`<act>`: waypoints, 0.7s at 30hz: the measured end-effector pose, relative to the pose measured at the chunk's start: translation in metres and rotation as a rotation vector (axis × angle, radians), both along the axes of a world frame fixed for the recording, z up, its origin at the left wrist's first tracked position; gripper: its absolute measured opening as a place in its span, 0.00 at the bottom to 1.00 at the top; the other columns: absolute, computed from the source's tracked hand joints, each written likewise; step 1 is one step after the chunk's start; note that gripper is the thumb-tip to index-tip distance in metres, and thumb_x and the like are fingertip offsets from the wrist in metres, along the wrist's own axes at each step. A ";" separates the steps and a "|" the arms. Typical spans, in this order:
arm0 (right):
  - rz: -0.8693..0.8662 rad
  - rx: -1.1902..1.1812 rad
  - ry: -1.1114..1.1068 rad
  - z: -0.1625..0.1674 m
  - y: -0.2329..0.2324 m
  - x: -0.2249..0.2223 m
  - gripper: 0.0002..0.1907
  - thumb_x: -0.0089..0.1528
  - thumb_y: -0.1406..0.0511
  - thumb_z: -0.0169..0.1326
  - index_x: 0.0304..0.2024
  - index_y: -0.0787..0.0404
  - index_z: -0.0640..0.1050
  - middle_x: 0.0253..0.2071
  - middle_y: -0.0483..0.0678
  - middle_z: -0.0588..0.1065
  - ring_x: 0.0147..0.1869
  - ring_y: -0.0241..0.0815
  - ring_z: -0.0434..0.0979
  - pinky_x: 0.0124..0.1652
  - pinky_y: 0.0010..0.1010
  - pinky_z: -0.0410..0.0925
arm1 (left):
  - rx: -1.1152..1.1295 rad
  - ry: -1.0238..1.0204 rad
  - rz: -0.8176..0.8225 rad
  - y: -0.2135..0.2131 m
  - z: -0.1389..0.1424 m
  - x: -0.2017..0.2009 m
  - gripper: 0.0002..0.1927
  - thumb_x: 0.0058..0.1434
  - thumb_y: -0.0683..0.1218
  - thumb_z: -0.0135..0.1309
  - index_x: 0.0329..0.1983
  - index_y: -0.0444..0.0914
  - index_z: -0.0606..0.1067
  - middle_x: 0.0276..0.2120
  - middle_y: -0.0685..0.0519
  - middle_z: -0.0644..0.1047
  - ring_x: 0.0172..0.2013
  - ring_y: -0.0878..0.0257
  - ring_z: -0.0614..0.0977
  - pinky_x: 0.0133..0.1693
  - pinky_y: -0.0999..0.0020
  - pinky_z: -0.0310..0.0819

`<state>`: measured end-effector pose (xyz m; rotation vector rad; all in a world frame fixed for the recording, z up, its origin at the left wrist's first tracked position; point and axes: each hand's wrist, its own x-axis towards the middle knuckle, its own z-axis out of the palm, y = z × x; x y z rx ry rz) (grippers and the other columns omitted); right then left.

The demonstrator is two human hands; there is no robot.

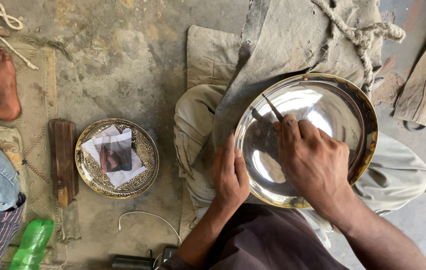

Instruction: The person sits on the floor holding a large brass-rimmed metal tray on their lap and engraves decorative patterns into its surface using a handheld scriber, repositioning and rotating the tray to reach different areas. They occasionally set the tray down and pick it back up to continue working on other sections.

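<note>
Two bare forearms reach in from the bottom edge, uncovered from elbow to wrist, with no watch, ring or band visible. The left hand (230, 176) and right hand (315, 163) are ungloved, with short, plain nails. The torso is covered by a dark brownish-maroon garment (268, 240), smooth and unpatterned. The legs wear loose, pale khaki trousers (200, 125), creased, dusty and smudged grey, bunched in folds at the knee.
</note>
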<state>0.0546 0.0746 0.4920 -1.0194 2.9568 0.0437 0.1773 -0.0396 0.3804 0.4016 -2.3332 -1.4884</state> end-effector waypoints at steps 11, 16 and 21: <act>-0.090 -0.062 0.000 -0.007 0.004 -0.002 0.13 0.74 0.61 0.52 0.42 0.65 0.79 0.17 0.40 0.66 0.15 0.28 0.57 0.12 0.26 0.53 | -0.043 -0.007 -0.029 -0.009 0.004 -0.014 0.21 0.78 0.41 0.41 0.71 0.27 0.64 0.47 0.40 0.76 0.43 0.54 0.82 0.41 0.62 0.77; -0.088 -0.013 0.006 -0.012 0.002 0.001 0.13 0.74 0.61 0.53 0.43 0.65 0.79 0.17 0.39 0.66 0.15 0.28 0.58 0.12 0.26 0.53 | -0.044 -0.013 -0.038 -0.009 0.001 -0.017 0.21 0.77 0.41 0.41 0.70 0.27 0.64 0.47 0.39 0.76 0.43 0.53 0.82 0.41 0.61 0.76; 0.034 0.008 -0.005 -0.012 0.008 0.000 0.13 0.73 0.61 0.52 0.46 0.67 0.79 0.17 0.38 0.64 0.14 0.27 0.57 0.12 0.24 0.53 | -0.073 0.026 -0.037 -0.010 0.000 -0.019 0.20 0.79 0.41 0.41 0.71 0.28 0.64 0.50 0.38 0.76 0.47 0.51 0.82 0.45 0.60 0.78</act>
